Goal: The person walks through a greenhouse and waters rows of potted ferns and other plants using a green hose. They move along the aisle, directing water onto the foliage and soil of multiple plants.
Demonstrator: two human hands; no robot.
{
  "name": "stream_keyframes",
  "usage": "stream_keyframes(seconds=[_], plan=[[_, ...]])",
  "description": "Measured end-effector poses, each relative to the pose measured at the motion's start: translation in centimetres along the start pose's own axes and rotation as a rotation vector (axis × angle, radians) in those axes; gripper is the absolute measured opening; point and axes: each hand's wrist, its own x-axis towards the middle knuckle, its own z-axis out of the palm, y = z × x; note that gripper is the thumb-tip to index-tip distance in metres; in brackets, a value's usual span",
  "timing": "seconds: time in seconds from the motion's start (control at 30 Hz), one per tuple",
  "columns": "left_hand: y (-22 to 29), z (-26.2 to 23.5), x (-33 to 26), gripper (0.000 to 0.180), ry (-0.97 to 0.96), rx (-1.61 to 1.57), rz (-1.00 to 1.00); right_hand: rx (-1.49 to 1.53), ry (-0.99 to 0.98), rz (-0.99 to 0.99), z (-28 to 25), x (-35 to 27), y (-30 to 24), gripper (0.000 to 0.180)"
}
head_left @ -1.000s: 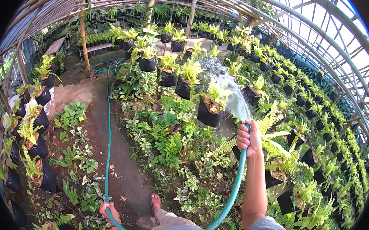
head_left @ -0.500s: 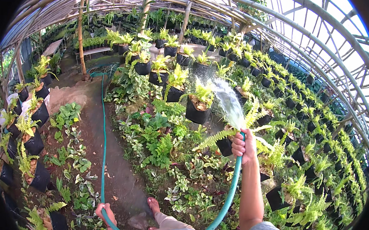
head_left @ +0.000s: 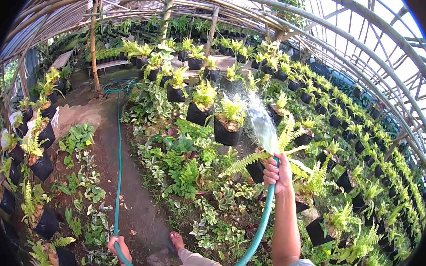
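Spraying: water [head_left: 259,120] fans from the end of the green hose [head_left: 255,235] toward black grow bags of ferns [head_left: 227,124] hung in rows.
Right hand: the right hand [head_left: 277,173] is raised mid-frame, fingers wrapped fully around the hose end, thumb at the opening.
Left hand: the left hand [head_left: 118,247] sits low by the bottom edge, fingers curled shut on a lower stretch of the hose.
Hose run: from the right hand it curves down across the person's lap to the left hand, then up along the dirt path [head_left: 134,196] toward a wooden post [head_left: 94,60].
Foot: a bare foot [head_left: 178,240] stands on the path just right of the hose.
Surroundings: leafy ground plants [head_left: 185,170] between path and bags.
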Motion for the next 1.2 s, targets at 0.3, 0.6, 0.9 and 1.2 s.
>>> stream_keyframes(seconds=[0.3,0.6,0.9,1.2], plan=[[1.0,0.6,-0.5,0.033,-0.011,-0.023,-0.02,-0.05,0.06,-0.024,0.0,-0.3,-0.1,0.036],[0.7,0.9,-0.3,0.033,-0.006,0.004,0.005,-0.043,0.061,-0.018,0.1,0.1,-0.3,0.036],[1.5,1.4,-0.3,0.034,-0.003,0.018,-0.023,-0.035,0.059,-0.022,-0.2,0.5,-0.5,0.035],[2.3,2.0,-0.6,0.037,-0.007,0.014,-0.048,-0.041,0.06,-0.017,-0.6,0.7,-0.7,0.035]])
